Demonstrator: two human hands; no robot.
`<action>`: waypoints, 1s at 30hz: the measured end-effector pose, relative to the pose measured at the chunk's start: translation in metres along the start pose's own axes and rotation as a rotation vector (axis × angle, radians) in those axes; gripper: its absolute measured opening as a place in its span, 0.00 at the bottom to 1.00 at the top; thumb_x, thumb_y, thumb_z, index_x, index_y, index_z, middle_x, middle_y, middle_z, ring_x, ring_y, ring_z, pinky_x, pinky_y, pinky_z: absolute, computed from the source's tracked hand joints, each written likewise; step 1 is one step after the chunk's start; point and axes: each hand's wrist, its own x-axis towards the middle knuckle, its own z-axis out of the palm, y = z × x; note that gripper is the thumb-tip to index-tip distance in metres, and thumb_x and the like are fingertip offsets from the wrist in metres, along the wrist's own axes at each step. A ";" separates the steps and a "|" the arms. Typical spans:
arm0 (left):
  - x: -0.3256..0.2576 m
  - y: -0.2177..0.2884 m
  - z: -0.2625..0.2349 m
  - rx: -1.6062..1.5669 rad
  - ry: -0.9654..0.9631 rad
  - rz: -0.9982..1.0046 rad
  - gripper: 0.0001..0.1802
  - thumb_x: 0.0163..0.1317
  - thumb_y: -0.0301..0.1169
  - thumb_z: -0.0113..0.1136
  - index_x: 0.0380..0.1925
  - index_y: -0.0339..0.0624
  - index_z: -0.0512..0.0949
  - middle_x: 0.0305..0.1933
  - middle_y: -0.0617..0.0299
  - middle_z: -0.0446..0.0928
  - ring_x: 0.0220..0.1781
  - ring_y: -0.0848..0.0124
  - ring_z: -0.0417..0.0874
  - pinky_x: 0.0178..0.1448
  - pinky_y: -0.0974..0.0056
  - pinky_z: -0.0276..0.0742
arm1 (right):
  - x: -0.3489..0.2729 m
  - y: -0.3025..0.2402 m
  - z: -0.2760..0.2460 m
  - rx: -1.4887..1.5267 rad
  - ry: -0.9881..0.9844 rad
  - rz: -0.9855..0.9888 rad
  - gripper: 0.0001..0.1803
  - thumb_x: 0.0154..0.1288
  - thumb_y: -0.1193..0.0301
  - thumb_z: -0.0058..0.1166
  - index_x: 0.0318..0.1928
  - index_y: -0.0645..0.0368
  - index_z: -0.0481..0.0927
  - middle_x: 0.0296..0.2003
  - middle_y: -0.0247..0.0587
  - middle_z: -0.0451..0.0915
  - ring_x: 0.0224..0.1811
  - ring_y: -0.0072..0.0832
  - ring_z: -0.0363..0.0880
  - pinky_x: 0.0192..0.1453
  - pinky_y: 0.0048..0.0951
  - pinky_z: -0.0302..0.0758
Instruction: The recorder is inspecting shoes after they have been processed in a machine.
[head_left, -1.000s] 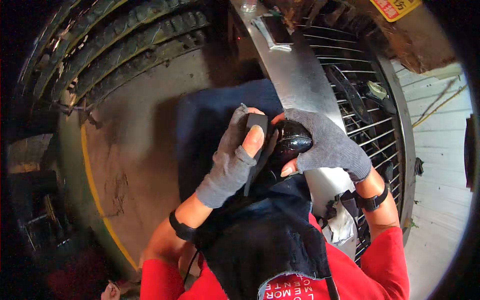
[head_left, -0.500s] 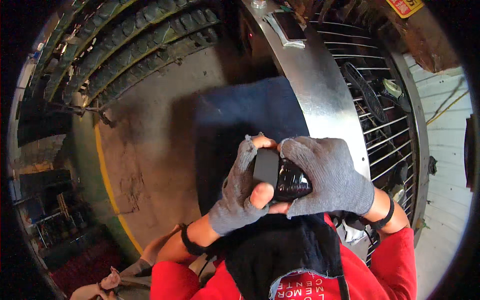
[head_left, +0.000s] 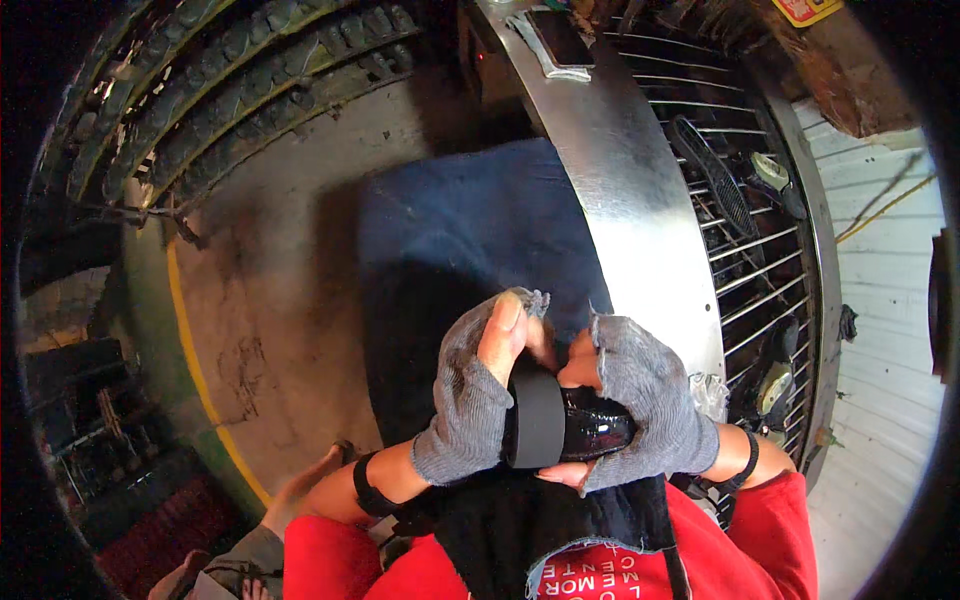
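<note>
Close in front of my body is a black shoe [head_left: 597, 425], with a glossy rounded upper and a thick matte dark grey sole [head_left: 540, 420]. My right hand [head_left: 655, 410], in a grey glove with bare fingertips, wraps round the glossy end, fingers above and below it. My left hand [head_left: 465, 385], gloved the same way, is closed against the sole side. Its thumb is raised and its other fingers curl over the far side, partly hidden. The shoe's underside and far end are hidden by the hands.
A metal ledge [head_left: 650, 220] runs along the right, beside a rod rack [head_left: 760, 250] bearing a black shoe sole [head_left: 715, 175]. A phone [head_left: 560, 40] lies at its far end. Dark blue cloth [head_left: 470, 220] spreads ahead. Shelves of shoes [head_left: 290, 80] stand far left; another person's arm [head_left: 305, 485] shows lower left.
Both hands have come nearer my body with the shoe. The shoe has turned, so the sole's edge shows as a broad band. My left thumb has lifted off its near side.
</note>
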 end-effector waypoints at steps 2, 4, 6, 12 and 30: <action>-0.003 -0.001 0.000 -0.018 0.033 -0.025 0.25 0.84 0.42 0.47 0.30 0.36 0.78 0.30 0.59 0.80 0.36 0.69 0.78 0.46 0.59 0.74 | 0.000 0.000 0.000 -0.015 -0.022 -0.016 0.38 0.42 0.46 0.85 0.46 0.60 0.84 0.48 0.55 0.81 0.51 0.59 0.84 0.59 0.53 0.81; -0.008 -0.001 0.002 0.028 0.006 0.071 0.24 0.85 0.45 0.46 0.38 0.36 0.81 0.38 0.60 0.83 0.43 0.69 0.80 0.55 0.61 0.75 | 0.004 0.001 -0.002 0.018 -0.071 -0.059 0.38 0.42 0.45 0.85 0.44 0.60 0.85 0.46 0.55 0.81 0.48 0.57 0.84 0.55 0.50 0.81; -0.012 -0.001 0.005 0.008 0.052 0.078 0.24 0.85 0.46 0.46 0.44 0.36 0.80 0.43 0.61 0.83 0.47 0.71 0.80 0.60 0.61 0.75 | 0.012 0.006 -0.005 0.081 -0.077 -0.104 0.38 0.42 0.43 0.83 0.44 0.60 0.84 0.45 0.53 0.81 0.46 0.55 0.84 0.54 0.48 0.81; 0.026 -0.009 -0.018 -0.061 0.052 0.074 0.26 0.85 0.54 0.44 0.41 0.41 0.75 0.42 0.69 0.72 0.45 0.77 0.71 0.55 0.66 0.70 | 0.048 0.038 0.014 0.457 0.101 0.302 0.32 0.69 0.40 0.55 0.47 0.61 0.81 0.41 0.41 0.83 0.45 0.33 0.83 0.53 0.34 0.78; 0.075 -0.024 -0.056 -0.245 0.090 -0.093 0.40 0.82 0.62 0.43 0.71 0.36 0.73 0.70 0.61 0.77 0.68 0.72 0.78 0.75 0.63 0.74 | 0.063 -0.008 0.070 -0.209 -0.567 -0.607 0.35 0.58 0.35 0.60 0.25 0.60 0.86 0.33 0.49 0.80 0.48 0.47 0.80 0.55 0.46 0.78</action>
